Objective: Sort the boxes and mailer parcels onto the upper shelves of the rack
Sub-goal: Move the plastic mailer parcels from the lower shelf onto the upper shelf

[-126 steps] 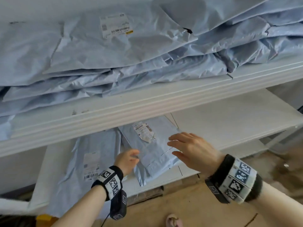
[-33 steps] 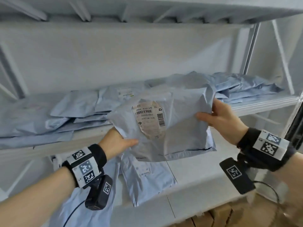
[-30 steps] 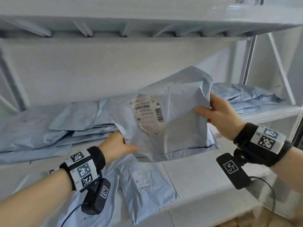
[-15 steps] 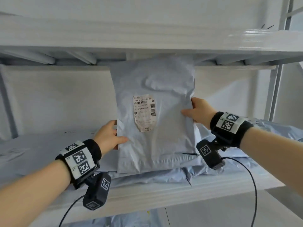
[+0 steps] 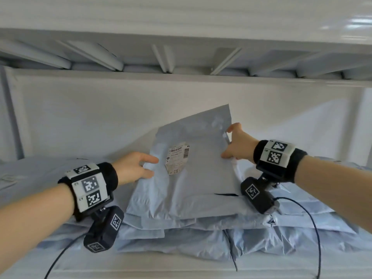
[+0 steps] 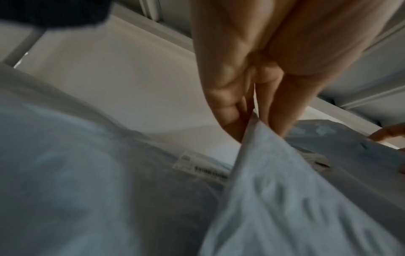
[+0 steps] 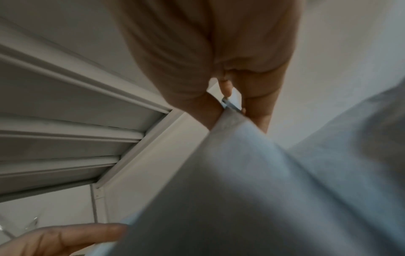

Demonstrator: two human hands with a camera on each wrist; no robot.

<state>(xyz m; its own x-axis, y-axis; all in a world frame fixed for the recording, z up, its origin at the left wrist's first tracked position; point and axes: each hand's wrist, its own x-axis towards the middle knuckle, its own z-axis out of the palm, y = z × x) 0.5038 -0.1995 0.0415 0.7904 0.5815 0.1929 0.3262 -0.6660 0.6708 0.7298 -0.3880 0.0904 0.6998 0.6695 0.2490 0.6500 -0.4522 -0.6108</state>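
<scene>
Half a second ago the mailer stood nearly upright in front of the shelf, its top reaching the beam above. Now it has tipped back and come down: its near end rests on the pile of blue mailers on the shelf, while its far end is still raised and leans toward the back wall. The label faces up, toward the near side.

The left hand grips the mailer's left edge, thumb on top and fingers underneath; the left wrist view shows the fingers pinching that edge. The right hand holds the right edge higher up, thumb and fingers clamped on the plastic, as the right wrist view confirms. Both grips match those of a moment before.

The rack is white metal, with a pale back wall. More blue mailers spread across the shelf on both sides of the pile, several layers deep at the front.

The next shelf up, ribbed beneath, hangs well above the raised end of the mailer. The pile's front reaches close to the shelf's front lip. A black cable from the right wrist camera drapes over the mailers at the right.
</scene>
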